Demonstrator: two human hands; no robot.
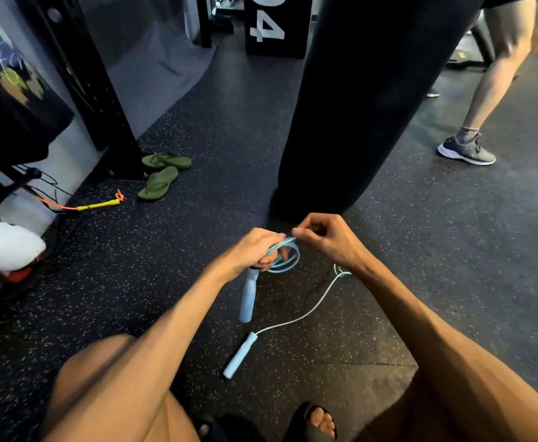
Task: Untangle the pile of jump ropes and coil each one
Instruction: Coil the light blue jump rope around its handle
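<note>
— Bare knees and a sandalled foot (320, 422) fill the bottom edge. What does the person hold above them?

— Loops of the blue jump rope (288, 261). The left hand (255, 250) has its fingers curled round those loops and the top of 1 handle (248, 298), which hangs down from the fist. The right hand (328, 240), just beside it, pinches the cord between thumb and forefinger, the other fingers curled in.

— And the rest of that rope?

— It trails from under the right wrist across the speckled floor (133, 266) to the 2nd handle (240, 355), lying between the knees.

— How much room around them?

— A black punching bag (373, 106) hangs close behind the hands. Bare floor opens to both sides. Near the left edge lie an orange-and-yellow rope (98, 205) and 2 green flip-flops (162, 173); another person's shoe (467, 149) stands well apart on the right.
</note>
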